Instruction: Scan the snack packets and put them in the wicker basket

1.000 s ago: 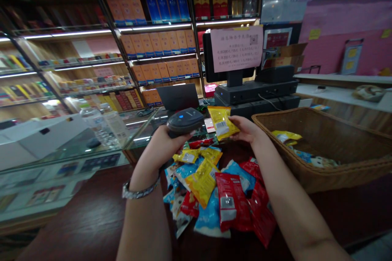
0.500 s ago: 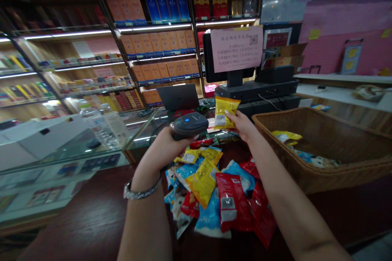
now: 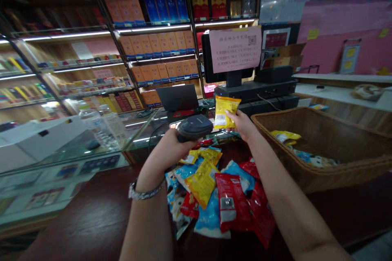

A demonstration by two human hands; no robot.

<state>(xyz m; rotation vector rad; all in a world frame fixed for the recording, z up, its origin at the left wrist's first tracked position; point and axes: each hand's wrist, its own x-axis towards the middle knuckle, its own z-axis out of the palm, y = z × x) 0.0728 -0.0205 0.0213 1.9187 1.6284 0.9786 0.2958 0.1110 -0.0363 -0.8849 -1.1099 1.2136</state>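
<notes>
My left hand [image 3: 168, 147] is wrapped round the grip of a dark grey barcode scanner [image 3: 195, 127], its head turned to the right. Between the thumb and fingers of my right hand [image 3: 241, 125] is a yellow snack bag [image 3: 225, 113], held upright with its barcode side toward me. A small gap separates scanner and bag. Below both hands lies a heap of snack packets: a red bag [image 3: 231, 202] with a barcode, a yellow bag [image 3: 202, 181], a blue bag [image 3: 211, 218] and several others. My left hand hides the scanner's handle.
At the right stands a wicker basket [image 3: 283, 167] with a few packets inside. A monitor [image 3: 208, 59] bearing a pink paper sign and a laptop [image 3: 177, 98] stand behind. Plastic bottles [image 3: 113, 126] and a white box [image 3: 39, 138] rest on the glass counter at left.
The scanner in my left hand has shifted slightly right, closer to the yellow snack bag. Its blue light no longer shows. My right hand and the bag are nearly still.
</notes>
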